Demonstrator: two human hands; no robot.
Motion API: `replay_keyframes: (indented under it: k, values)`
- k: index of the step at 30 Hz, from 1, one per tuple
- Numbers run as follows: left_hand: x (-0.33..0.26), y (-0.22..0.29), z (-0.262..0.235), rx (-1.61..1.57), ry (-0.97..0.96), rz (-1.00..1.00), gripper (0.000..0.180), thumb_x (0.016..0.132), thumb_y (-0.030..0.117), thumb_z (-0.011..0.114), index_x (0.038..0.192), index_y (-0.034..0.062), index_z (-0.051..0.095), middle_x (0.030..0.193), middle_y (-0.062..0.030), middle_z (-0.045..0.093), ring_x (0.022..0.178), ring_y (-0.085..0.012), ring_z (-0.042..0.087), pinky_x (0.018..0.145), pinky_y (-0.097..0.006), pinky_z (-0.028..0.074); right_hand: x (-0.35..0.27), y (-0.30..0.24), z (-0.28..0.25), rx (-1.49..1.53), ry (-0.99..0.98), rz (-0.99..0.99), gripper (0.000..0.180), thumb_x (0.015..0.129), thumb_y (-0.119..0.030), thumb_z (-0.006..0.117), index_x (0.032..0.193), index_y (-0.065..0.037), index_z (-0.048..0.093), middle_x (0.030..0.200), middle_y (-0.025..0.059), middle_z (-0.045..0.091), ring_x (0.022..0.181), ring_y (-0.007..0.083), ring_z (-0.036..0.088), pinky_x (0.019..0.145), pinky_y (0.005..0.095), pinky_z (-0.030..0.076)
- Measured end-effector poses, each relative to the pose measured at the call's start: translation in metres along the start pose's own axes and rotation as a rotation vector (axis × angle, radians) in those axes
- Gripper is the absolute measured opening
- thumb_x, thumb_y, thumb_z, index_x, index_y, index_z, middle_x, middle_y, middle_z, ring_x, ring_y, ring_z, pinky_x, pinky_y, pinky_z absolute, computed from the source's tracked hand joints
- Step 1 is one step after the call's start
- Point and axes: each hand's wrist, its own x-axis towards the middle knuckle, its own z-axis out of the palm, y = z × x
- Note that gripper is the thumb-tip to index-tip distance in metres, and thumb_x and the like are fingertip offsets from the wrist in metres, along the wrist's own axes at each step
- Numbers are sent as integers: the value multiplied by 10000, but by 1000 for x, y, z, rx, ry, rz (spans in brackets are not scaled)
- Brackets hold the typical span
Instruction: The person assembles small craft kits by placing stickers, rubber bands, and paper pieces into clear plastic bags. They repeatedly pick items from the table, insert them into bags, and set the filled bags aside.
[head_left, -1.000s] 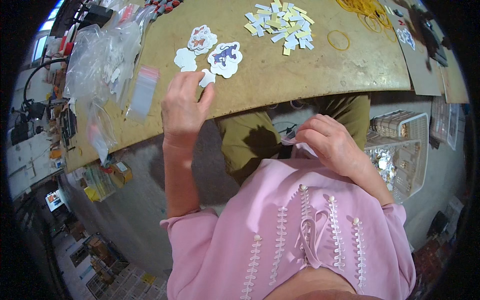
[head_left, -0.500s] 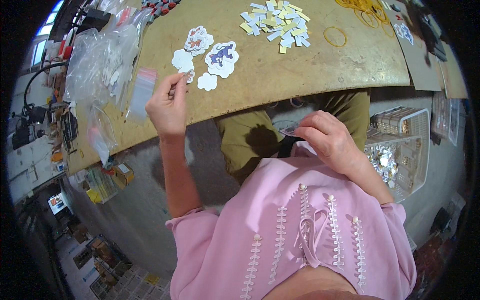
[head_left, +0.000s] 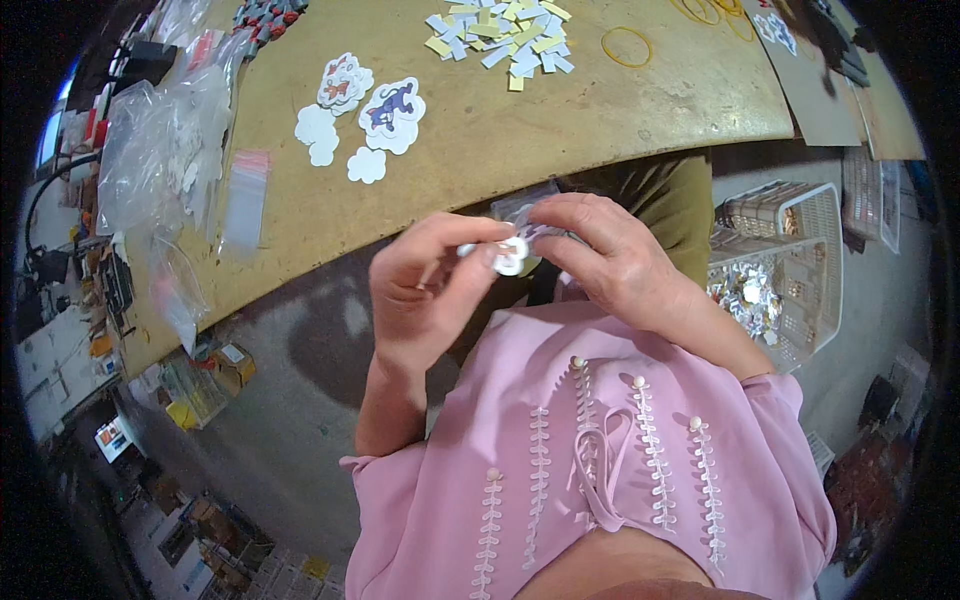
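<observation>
Above my lap, my left hand pinches a small white scalloped cutout with a reddish print between thumb and fingers. Close beside it, my right hand grips a small clear plastic bag, partly hidden by the fingers. The cutout is right by the bag; whether it touches the bag I cannot tell. On the table lie a cutout pile with orange figures, a pile with a dark blue cat-like figure, and plain white cutouts, with a single blank one nearer me.
Flat clear zip bags lie near the table's left edge, beside a large plastic bag of white pieces. Yellow and white slips and a yellow rubber band lie farther back. A white basket with shiny packets stands right of my legs.
My left hand has lifted a small cutout off the table and brought it down to my right hand. The right hand has moved slightly left with the bag. The view has shifted.
</observation>
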Motion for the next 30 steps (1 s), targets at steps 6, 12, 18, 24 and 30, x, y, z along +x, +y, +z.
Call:
replay_keyframes:
  k: [6, 12, 18, 24, 30]
  values:
    - [-8, -12, 17, 110, 17, -134, 346, 947, -104, 692, 1265, 18, 755, 1120, -100, 780, 970, -118, 743, 833, -257, 599, -5, -2, 4, 5, 66, -7, 214, 841, -102, 702, 999, 39, 667, 1265, 207, 665, 1180, 372, 680, 980, 461, 588]
    - [-2, -10, 20, 947, 26, 350, 220, 873, 83, 818, 1090, 87, 781, 813, -58, 707, 705, -242, 693, 618, -356, 549, -8, -4, 12, 45, 36, 3, 212, 831, -106, 703, 968, 44, 643, 1269, 231, 656, 1189, 393, 673, 990, 452, 588]
    - [6, 2, 21, 806, -16, 83, 264, 849, 130, 844, 1102, 102, 772, 785, -51, 703, 671, -231, 683, 614, -356, 543, -8, -1, -2, 49, -10, 20, 261, 841, -29, 757, 1070, 71, 682, 1290, 242, 666, 1170, 416, 694, 950, 454, 611]
    - [19, -22, 18, 758, -160, 341, 198, 875, 76, 803, 1071, 88, 775, 806, -70, 718, 671, -226, 691, 624, -362, 557, -15, 3, 2, 34, 33, 47, 212, 853, -93, 693, 999, 53, 647, 1279, 208, 651, 1191, 380, 666, 983, 439, 584]
    - [60, 0, 17, 628, -46, 154, 103, 939, 74, 785, 1012, 12, 747, 857, -70, 726, 691, -138, 632, 634, -285, 505, -25, 9, -3, 19, 20, 102, 201, 847, -111, 696, 998, 16, 654, 1211, 173, 659, 1168, 349, 669, 967, 436, 576]
